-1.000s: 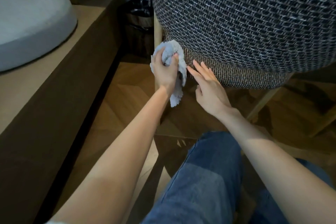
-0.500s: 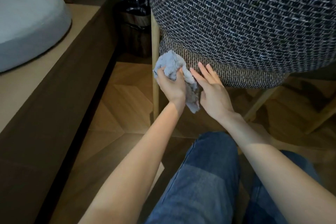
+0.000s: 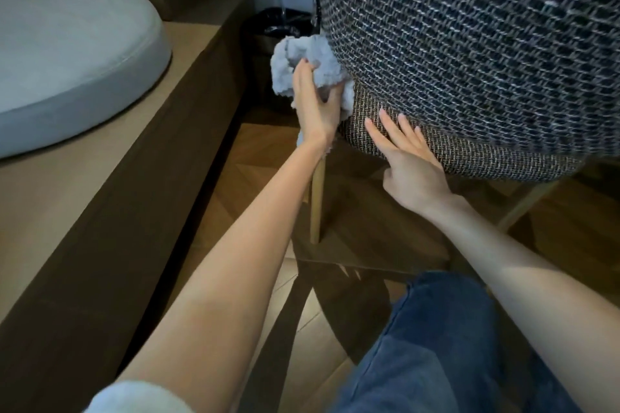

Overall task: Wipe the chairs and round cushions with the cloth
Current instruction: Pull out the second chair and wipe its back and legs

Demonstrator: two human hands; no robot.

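A chair with a dark woven back (image 3: 469, 43) and a lighter woven seat band (image 3: 476, 154) fills the upper right, standing on pale wooden legs (image 3: 317, 198). My left hand (image 3: 313, 104) grips a crumpled light-blue cloth (image 3: 302, 60) and holds it against the left edge of the chair's back. My right hand (image 3: 407, 157) lies flat with straight fingers on the seat band, just right of the cloth. A round grey cushion (image 3: 67, 54) sits on a wooden bench at the far left.
The wooden bench (image 3: 110, 184) runs along the left side. A dark waste bin with a black liner (image 3: 278, 27) stands behind the chair. My knee in blue jeans (image 3: 436, 345) is at the bottom right over the herringbone floor (image 3: 255, 161).
My left hand has carried the cloth up and slightly left, from the seat band to the lower edge of the chair's back. My right hand stays flat on the seat band.
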